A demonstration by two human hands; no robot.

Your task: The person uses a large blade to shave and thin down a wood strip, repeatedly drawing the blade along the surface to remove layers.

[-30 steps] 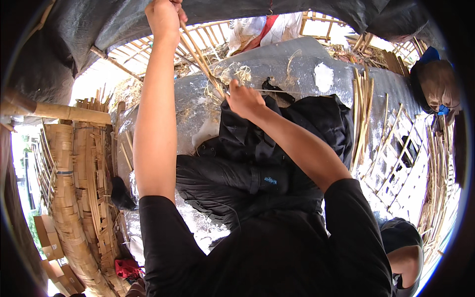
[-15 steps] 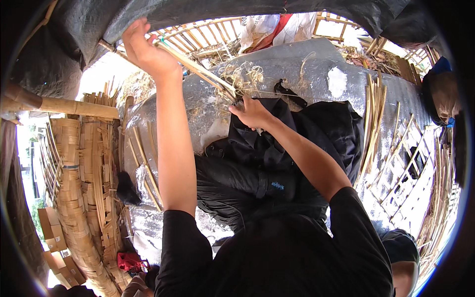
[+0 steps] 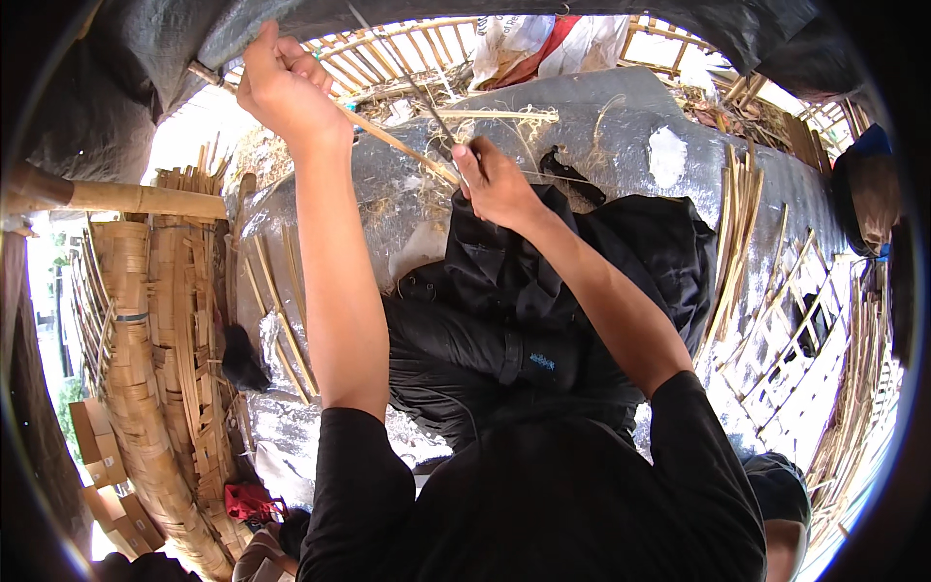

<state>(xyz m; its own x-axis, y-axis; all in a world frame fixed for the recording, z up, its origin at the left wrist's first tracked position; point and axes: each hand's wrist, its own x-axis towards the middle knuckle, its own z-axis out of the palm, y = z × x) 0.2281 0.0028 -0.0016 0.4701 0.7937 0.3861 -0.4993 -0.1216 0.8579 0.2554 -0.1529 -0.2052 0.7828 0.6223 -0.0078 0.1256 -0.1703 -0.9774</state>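
1. Worked beneath black sheeting, stretched low across the top of the view, presumably for shade.
2. Had a grey sheet spread beyond the lap, likely as a smooth base.
3. Had a black cloth bunched over the lap, below both hands, perhaps to guard the legs.
4. Found a bundle of bamboo sticks lying on the right, roughly side by side, probably for easy reach.
5. Held a dark-bladed knife in the right hand, with the grip closed around it and the blade slanting up and away, apparently to point it clear of the body. Could not make out the handle.
6. Held a bamboo strip aslant above the grey sheet, with the raised left hand's grip curled at its upper end and the lower end reaching the right hand, probably to steady it.
7. Saw pale shavings beyond the right hand, off the lap.
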